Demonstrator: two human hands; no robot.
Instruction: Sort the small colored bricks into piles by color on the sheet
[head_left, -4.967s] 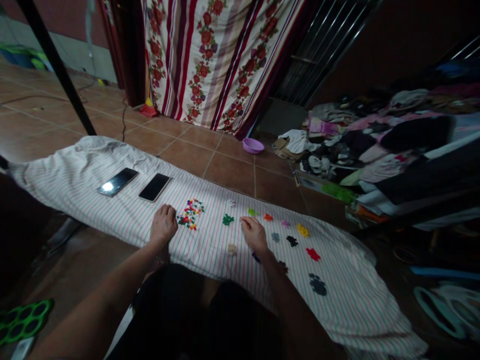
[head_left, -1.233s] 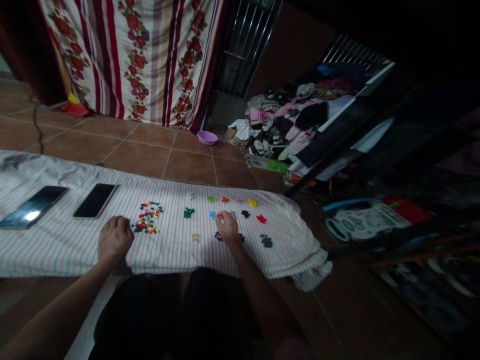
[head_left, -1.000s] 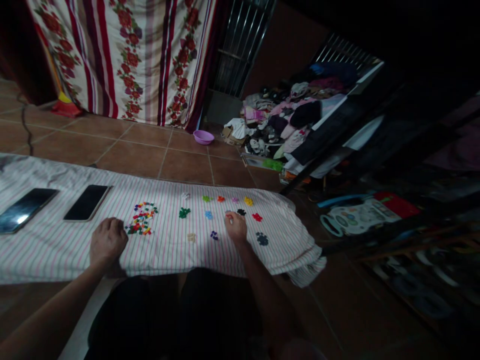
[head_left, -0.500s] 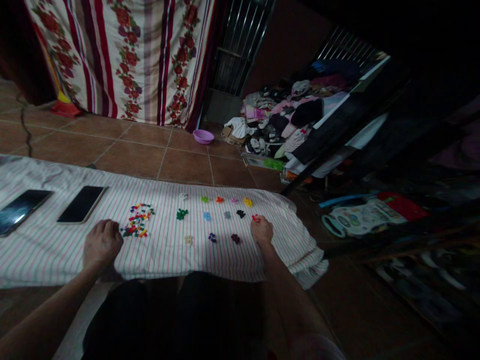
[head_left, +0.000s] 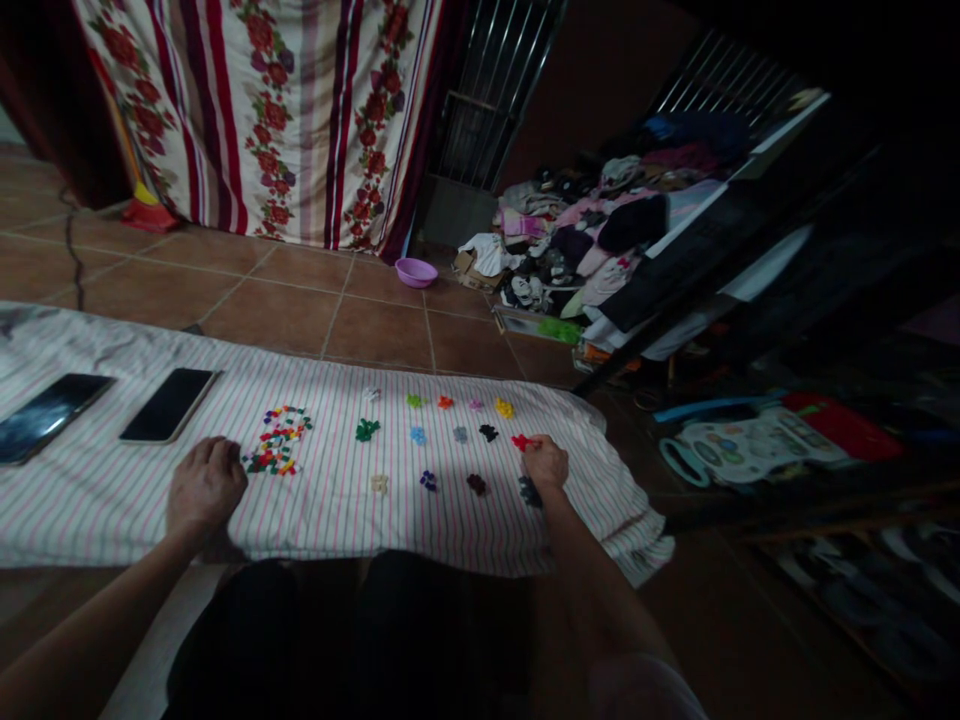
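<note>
Small coloured pieces lie on a striped cloth [head_left: 322, 520]. My right hand [head_left: 546, 462] is closed, its fingertips at the right edge of the red pile [head_left: 521, 441]; anything pinched there is too small to name. A dark grey pile [head_left: 530, 491] shows beside that wrist. My left hand [head_left: 208, 484] rests on the cloth with curled fingers, just left of the mixed pieces [head_left: 276, 440]; its fingertips are hidden. Single-colour piles spread between the hands, among them green [head_left: 367, 430], light blue [head_left: 418, 435], black [head_left: 488, 433], yellow [head_left: 504, 408] and brown [head_left: 476, 484].
Two phones lie on the cloth at the left, one nearer [head_left: 169, 405] and one farther left [head_left: 52, 415]. Beyond the cloth, a purple basin [head_left: 416, 272] sits on the tiled floor near a heap of clothes [head_left: 570, 235]. A floral curtain [head_left: 307, 120] hangs behind.
My right hand has moved slightly right, uncovering more of the red pile and the dark grey pile. My left hand stays in place. The view has shifted a little.
</note>
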